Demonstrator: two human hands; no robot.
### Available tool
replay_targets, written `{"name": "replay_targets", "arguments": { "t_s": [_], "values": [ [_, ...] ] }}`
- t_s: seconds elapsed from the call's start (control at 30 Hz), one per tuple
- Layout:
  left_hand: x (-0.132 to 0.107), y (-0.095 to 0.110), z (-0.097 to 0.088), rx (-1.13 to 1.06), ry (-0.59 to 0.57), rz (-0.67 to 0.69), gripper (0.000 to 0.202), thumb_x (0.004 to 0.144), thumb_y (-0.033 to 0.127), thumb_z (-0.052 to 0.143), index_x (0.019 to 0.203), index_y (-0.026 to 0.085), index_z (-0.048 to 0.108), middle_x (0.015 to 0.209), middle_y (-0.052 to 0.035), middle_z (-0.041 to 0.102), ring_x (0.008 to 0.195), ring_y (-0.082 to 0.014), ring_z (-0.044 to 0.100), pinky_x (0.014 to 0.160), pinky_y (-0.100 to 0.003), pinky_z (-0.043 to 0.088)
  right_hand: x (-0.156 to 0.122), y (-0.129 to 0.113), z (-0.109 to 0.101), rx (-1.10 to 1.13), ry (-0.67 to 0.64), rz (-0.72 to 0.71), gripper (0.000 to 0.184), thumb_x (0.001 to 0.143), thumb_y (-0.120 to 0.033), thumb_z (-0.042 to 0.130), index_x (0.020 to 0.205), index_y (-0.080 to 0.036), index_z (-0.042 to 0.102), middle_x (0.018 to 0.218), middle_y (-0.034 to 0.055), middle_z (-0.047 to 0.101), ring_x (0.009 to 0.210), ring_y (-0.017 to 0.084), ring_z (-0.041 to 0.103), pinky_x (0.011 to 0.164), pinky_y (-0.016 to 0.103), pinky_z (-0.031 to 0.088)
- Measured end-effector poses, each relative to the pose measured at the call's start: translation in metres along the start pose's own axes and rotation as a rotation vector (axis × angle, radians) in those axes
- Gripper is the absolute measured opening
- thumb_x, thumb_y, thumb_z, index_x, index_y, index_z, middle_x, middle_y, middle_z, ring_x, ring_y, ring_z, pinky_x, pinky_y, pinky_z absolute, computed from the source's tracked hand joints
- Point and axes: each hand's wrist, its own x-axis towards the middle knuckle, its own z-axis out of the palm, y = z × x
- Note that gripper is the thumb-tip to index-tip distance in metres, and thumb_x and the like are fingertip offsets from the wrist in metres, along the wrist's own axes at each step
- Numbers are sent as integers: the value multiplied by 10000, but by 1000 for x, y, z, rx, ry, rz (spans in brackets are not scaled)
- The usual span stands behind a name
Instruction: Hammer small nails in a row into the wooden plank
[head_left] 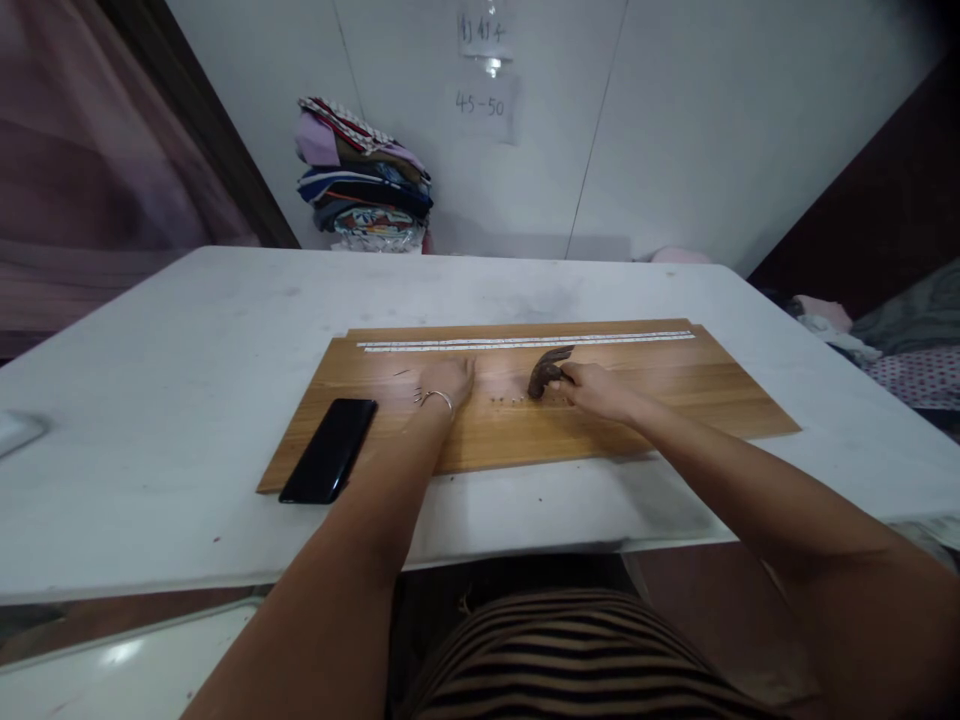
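My right hand (pixel 598 390) is wrapped round a claw hammer (pixel 546 374), whose dark, rusty head is just over the wooden board (pixel 660 380). My left hand (pixel 448 379), with a thin bracelet at the wrist, rests low on the board to the left of the hammer. Its fingers are drawn together, and whatever they hold is hidden. Beside that hand lie several small loose nails (pixel 418 395). Between my hands, a short row of nail heads (pixel 502 400) runs along the board towards the hammer.
Two white marked strips (pixel 525 342) run along the board's far side. A black phone (pixel 328 450) lies over its front left corner. The board is on a white table (pixel 150 400). Folded clothes (pixel 367 185) are stacked at the wall, under handwritten paper notes (pixel 486 108).
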Motion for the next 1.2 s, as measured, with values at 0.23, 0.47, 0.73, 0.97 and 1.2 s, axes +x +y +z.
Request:
{"name": "replay_targets", "arguments": {
  "t_s": [0.23, 0.47, 0.73, 0.97, 1.2],
  "values": [
    [-1, 2, -2, 0, -12, -33, 588, 1007, 455, 242, 1116, 175, 747, 1192, -168, 734, 1088, -298, 692, 868, -365, 515, -1, -4, -3, -16, -7, 25, 239, 925, -346, 539, 936, -172, 703, 847, 83, 730, 759, 200, 630, 687, 264, 423],
    [-5, 5, -6, -17, -7, -31, 609, 1006, 463, 236, 1098, 161, 757, 1208, -179, 727, 1096, -304, 682, 863, -366, 504, -2, -2, -3, 9, -16, 7, 242, 933, -342, 523, 955, -189, 709, 823, 69, 725, 756, 201, 635, 691, 270, 434],
    [-4, 6, -7, -3, -15, -40, 583, 997, 442, 247, 1083, 176, 758, 1183, -171, 736, 1034, -288, 703, 811, -342, 511, 0, -2, -1, -30, -5, 20, 258, 934, -373, 520, 928, -171, 681, 829, 89, 714, 753, 207, 629, 657, 278, 404],
    [-3, 3, -3, -6, 4, -15, 599, 1008, 475, 235, 1154, 197, 745, 1216, -150, 731, 1144, -296, 674, 907, -370, 510, -2, -5, -2, -14, -12, 13, 255, 941, -363, 511, 936, -165, 672, 871, 97, 725, 781, 206, 637, 688, 272, 418],
    [1, 0, 2, -14, 13, -14, 613, 1010, 491, 224, 1154, 201, 744, 1220, -150, 731, 1142, -305, 676, 901, -377, 514, 0, -3, -2, -18, 1, 9, 252, 941, -365, 511, 935, -175, 675, 834, 83, 721, 764, 202, 637, 699, 272, 425]
  ]
}}
